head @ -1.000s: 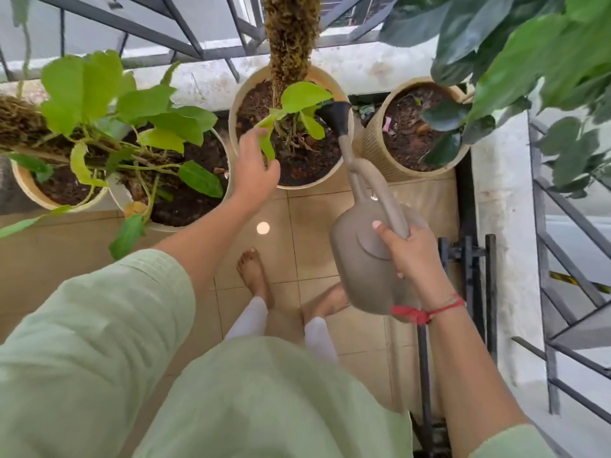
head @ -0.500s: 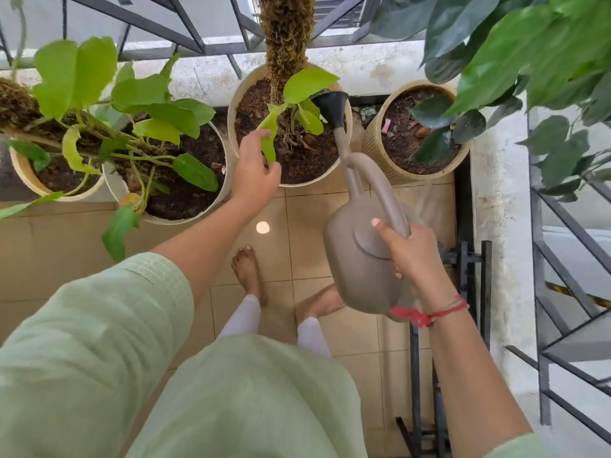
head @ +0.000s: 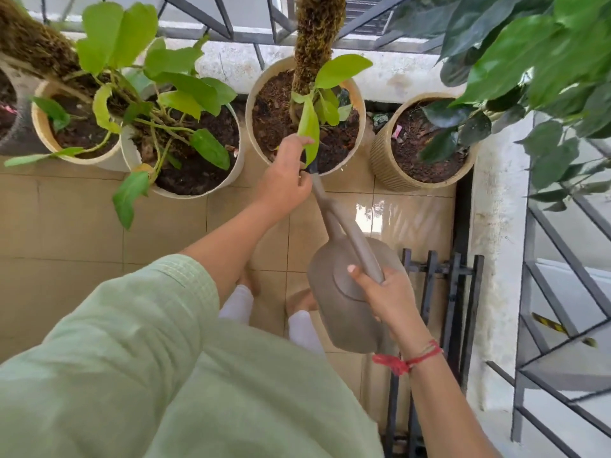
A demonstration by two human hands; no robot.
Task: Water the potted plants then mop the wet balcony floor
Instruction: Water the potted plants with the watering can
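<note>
Taupe plastic watering can (head: 347, 302), lower centre-right of frame, tilted forward. Right hand (head: 391, 297) grip wrapped closed round its arched handle (head: 362, 247). Can's long axis runs lower right to upper left; spout (head: 322, 196) points over near rim of cream round pot with moss pole (head: 357, 94), upper centre. Spout tip hidden behind left hand (head: 286, 183), whose fingers (head: 296, 141) curl round drooping yellow-green leaf (head: 310, 133). Left hand nearer pot. Tan floor tiles (head: 413, 211) beside pot glisten wet.

The grey-brown watering can (head: 344, 302) tilts forward above the tiled balcony floor (head: 66, 226), its spout reaching the near rim of the middle pot (head: 358, 104). Cream pots of dark soil line the floor's far edge; tiles beside the ribbed pot (head: 383, 160) shine wet
</note>
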